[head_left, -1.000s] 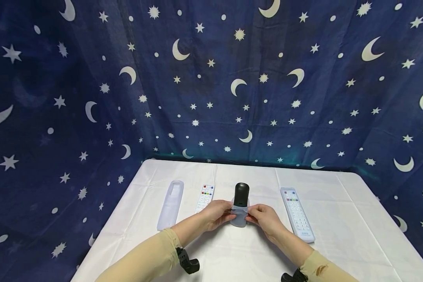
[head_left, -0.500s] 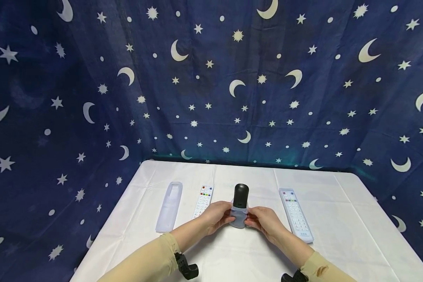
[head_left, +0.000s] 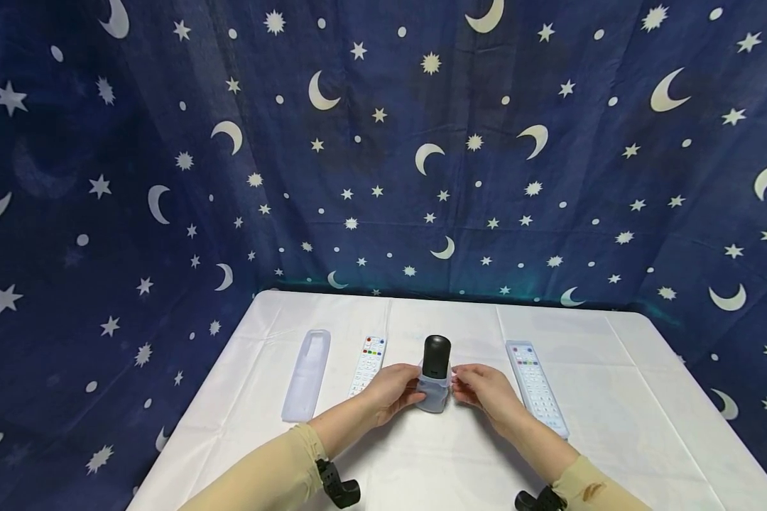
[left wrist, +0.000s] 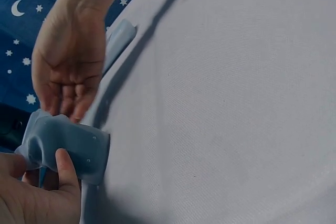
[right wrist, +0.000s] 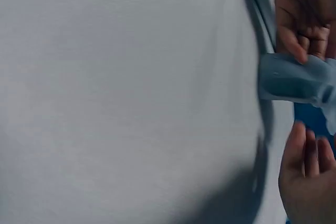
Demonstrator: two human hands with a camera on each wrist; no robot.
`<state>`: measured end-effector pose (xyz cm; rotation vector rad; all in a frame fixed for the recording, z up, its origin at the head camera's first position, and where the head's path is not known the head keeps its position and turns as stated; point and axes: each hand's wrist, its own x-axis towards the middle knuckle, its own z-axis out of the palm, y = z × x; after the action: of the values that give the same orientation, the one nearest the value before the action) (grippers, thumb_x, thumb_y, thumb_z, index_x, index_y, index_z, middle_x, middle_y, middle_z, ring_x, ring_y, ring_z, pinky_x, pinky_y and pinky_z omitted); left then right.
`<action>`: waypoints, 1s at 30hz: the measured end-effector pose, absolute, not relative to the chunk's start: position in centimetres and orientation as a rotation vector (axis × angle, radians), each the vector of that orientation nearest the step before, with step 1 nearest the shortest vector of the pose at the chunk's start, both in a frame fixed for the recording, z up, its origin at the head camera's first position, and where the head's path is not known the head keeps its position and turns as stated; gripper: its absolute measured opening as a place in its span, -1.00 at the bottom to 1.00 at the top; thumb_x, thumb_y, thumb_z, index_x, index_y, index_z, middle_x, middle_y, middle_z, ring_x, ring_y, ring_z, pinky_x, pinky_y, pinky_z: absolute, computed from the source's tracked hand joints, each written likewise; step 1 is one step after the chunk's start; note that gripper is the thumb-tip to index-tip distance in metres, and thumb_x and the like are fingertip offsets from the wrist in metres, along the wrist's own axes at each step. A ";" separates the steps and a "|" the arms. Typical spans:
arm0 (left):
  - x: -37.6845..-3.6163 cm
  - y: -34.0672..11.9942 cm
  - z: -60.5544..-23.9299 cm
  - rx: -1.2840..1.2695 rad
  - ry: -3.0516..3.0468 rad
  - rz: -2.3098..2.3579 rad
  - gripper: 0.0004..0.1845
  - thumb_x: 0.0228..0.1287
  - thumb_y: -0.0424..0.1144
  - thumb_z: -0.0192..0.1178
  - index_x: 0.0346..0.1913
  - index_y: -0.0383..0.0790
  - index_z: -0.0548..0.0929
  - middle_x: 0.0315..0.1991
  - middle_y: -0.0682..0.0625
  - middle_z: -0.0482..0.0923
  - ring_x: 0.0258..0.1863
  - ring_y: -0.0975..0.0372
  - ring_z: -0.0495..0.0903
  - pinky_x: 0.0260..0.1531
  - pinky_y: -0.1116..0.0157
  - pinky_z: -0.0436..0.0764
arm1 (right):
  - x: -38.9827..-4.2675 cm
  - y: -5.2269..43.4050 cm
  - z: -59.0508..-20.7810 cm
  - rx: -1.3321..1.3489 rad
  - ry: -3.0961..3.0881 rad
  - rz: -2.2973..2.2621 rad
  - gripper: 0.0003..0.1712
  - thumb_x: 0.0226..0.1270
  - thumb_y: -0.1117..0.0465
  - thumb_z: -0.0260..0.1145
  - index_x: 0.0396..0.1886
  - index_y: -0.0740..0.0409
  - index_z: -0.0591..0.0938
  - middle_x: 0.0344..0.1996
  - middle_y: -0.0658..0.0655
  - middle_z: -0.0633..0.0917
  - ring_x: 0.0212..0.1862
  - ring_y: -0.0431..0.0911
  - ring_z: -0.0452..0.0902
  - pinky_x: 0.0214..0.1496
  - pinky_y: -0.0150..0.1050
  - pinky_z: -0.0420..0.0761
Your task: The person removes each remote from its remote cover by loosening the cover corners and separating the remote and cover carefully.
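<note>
Nearest the viewer, two forearms in tan sleeves reach up over the white tabletop toward its centre. The left hand grips a pale blue silicone cover, its fingers curled round the cover's near end with the thumb pressed on its flat face. The right hand sits just beside the cover at 3 o'clock; its fingers are apart and nearly straight, and the left wrist view shows them hovering at the cover's edge without clasping it. A black remote stands partly inside the cover, its rounded top protruding toward 12 o'clock. From that remote, a white remote with coloured buttons lies flat at 9 o'clock, just beyond the left hand. Farther out at 9 o'clock lies an empty translucent cover, well apart from the hands. At 3 o'clock lies a second white remote already in a clear cover, close to the right hand. Beyond the tabletop's far edge hangs a dark blue cloth printed with moons and stars.
</note>
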<state>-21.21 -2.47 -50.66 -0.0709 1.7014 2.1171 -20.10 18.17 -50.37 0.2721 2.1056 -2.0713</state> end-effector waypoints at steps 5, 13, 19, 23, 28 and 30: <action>-21.2 -2.5 -50.6 -0.086 1.703 2.109 -0.73 0.47 -0.34 0.10 0.05 -0.51 0.56 -0.20 -0.16 0.66 -0.33 0.23 0.64 -0.26 0.40 0.72 | -20.7 18.9 -48.3 0.106 2.310 -2.072 -0.58 0.49 0.33 0.23 0.26 0.41 0.54 0.10 0.32 0.67 0.13 0.10 0.62 0.09 -0.26 0.64; -21.4 -2.6 -50.6 -0.108 1.719 2.078 -0.75 0.46 -0.31 0.11 0.01 -0.46 0.57 -0.17 -0.18 0.65 -0.32 0.22 0.65 -0.26 0.38 0.72 | -20.9 17.8 -46.5 -0.274 2.437 -1.905 -0.39 0.35 0.26 0.45 0.35 0.29 0.52 0.11 0.28 0.67 0.16 0.11 0.60 0.11 -0.37 0.59; -21.5 -2.6 -50.4 -0.101 1.698 2.081 -0.73 0.49 -0.30 0.09 0.06 -0.47 0.56 -0.20 -0.15 0.63 -0.34 0.24 0.63 -0.24 0.38 0.72 | -21.4 16.9 -46.9 -0.277 2.532 -1.803 -0.47 0.34 0.25 0.47 0.25 0.31 0.57 -0.04 0.20 0.73 0.00 0.03 0.67 0.04 -0.30 0.63; -21.6 -2.8 -50.4 -0.083 1.693 2.087 -0.68 0.50 -0.27 0.10 0.12 -0.47 0.55 -0.22 -0.14 0.61 -0.32 0.23 0.62 -0.25 0.38 0.72 | -21.8 16.6 -47.1 -0.222 2.562 -1.787 -0.56 0.36 0.25 0.45 0.18 0.26 0.60 -0.11 0.13 0.76 -0.06 -0.03 0.66 -0.02 -0.31 0.62; -21.4 -3.2 -50.1 -0.010 1.796 2.022 -0.54 0.38 -0.26 0.15 0.27 -0.37 0.55 -0.18 -0.10 0.68 -0.29 0.23 0.63 -0.27 0.37 0.67 | -22.4 16.8 -46.7 -0.166 2.536 -1.832 -0.58 0.38 0.24 0.44 0.17 0.28 0.60 -0.11 0.15 0.76 -0.08 -0.09 0.65 -0.03 -0.33 0.59; -21.3 -3.4 -49.9 0.027 1.845 1.990 -0.46 0.29 -0.29 0.17 0.33 -0.35 0.52 -0.14 -0.07 0.69 -0.26 0.23 0.63 -0.23 0.33 0.64 | -22.7 16.9 -46.3 -0.138 2.473 -1.898 -0.56 0.39 0.24 0.43 0.18 0.33 0.58 -0.10 0.19 0.75 -0.08 -0.11 0.65 -0.02 -0.33 0.59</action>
<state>-21.26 -3.35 -49.90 0.0275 1.8454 1.9902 -22.70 16.94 -46.35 -0.1381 2.4732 -1.8979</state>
